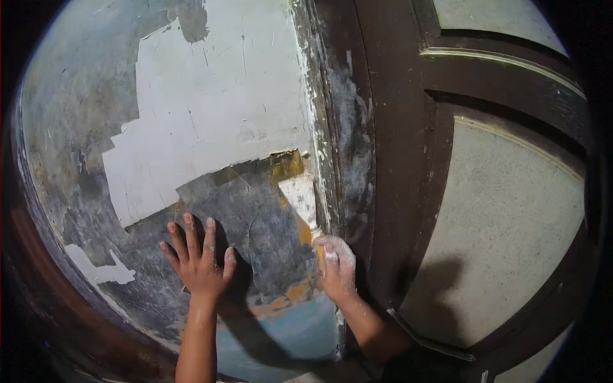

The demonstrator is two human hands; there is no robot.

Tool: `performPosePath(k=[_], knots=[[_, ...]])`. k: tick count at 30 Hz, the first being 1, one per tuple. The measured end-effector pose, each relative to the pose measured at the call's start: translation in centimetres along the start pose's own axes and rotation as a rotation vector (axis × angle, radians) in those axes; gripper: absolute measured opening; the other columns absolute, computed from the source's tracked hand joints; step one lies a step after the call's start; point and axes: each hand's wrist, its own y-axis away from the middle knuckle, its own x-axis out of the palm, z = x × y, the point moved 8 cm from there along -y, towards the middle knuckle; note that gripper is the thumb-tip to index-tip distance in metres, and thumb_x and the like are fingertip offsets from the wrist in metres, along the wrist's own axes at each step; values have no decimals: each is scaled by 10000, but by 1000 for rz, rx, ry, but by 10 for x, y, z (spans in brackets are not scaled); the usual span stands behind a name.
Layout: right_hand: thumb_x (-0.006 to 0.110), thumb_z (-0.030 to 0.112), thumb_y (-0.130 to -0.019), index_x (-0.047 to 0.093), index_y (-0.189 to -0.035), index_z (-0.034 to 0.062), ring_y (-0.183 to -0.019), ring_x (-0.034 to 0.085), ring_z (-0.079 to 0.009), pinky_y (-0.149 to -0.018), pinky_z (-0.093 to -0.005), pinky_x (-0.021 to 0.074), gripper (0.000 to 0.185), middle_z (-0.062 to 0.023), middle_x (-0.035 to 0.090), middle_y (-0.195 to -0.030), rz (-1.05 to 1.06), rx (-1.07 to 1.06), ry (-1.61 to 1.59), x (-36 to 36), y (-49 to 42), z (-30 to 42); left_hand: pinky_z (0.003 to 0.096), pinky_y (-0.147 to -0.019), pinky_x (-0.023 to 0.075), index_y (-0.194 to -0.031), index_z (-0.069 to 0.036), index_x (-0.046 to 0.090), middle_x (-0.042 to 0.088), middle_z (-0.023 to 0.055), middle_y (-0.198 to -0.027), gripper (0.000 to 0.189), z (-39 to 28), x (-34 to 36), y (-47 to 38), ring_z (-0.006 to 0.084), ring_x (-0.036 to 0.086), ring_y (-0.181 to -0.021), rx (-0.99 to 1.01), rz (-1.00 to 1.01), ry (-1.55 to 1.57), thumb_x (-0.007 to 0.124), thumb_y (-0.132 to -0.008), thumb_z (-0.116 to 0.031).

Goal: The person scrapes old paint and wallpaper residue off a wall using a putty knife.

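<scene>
My right hand (339, 268), dusted white over its fingers, grips the handle of a putty knife (300, 200). The knife's blade is smeared white and points up the wall, close beside the door frame. Just above the blade is a yellowish-brown bare spot (287, 163) at the lower edge of a white filler patch (215, 105). My left hand (201, 258) is spread against the dark grey, scraped wall surface (273, 230), below that patch, holding nothing. The palm side of the left hand is hidden.
A dark brown door frame (352, 143) with whitish smears runs up the right of the wall. Beyond it stands a brown panelled door with pale panels (507, 220). A smaller white patch (98, 268) lies at lower left, and blue paint (292, 330) shows low on the wall.
</scene>
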Motion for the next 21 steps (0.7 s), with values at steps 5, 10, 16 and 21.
performPosePath(k=[5, 10, 16, 21], knots=[[479, 214, -983, 568, -1005, 74, -535, 384, -51, -493, -225, 337, 167, 2, 508, -748, -51, 77, -129, 1, -13, 16, 538, -1135, 41, -1358, -150, 499, 298, 143, -1515, 552, -2, 0, 0, 392, 168, -1424, 10, -12, 8, 501, -890, -441], [464, 269, -990, 576, -1013, 72, -537, 398, -72, -536, -226, 367, 227, -19, 529, -792, -25, 113, -125, 7, -6, 6, 533, -1138, 35, -1366, -160, 489, 305, 141, -1513, 574, 2, -2, 1, 387, 166, -1426, 3, -16, 12, 537, -859, -423], [447, 271, -987, 594, -999, 30, -572, 438, -69, -534, -235, 388, 283, -24, 588, -884, -61, -15, 87, -11, 39, -35, 539, -1134, 44, -1364, -161, 489, 314, 141, -1509, 571, -3, -1, -3, 389, 181, -1421, -8, -13, 11, 534, -859, -425], [457, 229, -987, 581, -1005, 52, -542, 396, -56, -495, -227, 352, 218, 5, 497, -734, -41, 153, -123, 5, 2, 9, 541, -1133, 43, -1362, -160, 493, 318, 140, -1507, 565, 3, -2, 2, 391, 188, -1419, -18, -19, -12, 524, -861, -420]])
